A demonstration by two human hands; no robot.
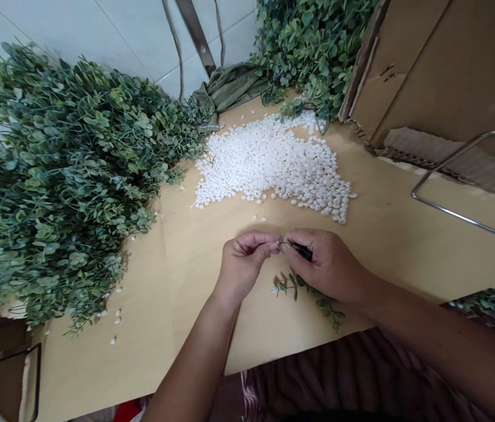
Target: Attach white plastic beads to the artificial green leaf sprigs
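Near the front middle of the table, my two hands meet at the fingertips. My left hand point(246, 258) is closed in a pinch; what lies between its thumb and finger is too small to make out. My right hand point(324, 258) is closed around an artificial leaf sprig point(327, 303), whose green leaves hang out below the palm. A small white piece sits at the left tip of one twig. Something dark shows inside the right hand's grip. Beyond both hands spreads a pile of small white plastic pieces point(269, 161).
Heaped artificial greenery point(67, 170) covers the left side, with a second bunch point(313, 53) at the back. A cardboard box point(444, 76) stands back right, beside a bent metal rod point(453, 211). A dark green cloth point(234, 88) lies by the tiled wall. Loose white pieces dot the table point(177, 305).
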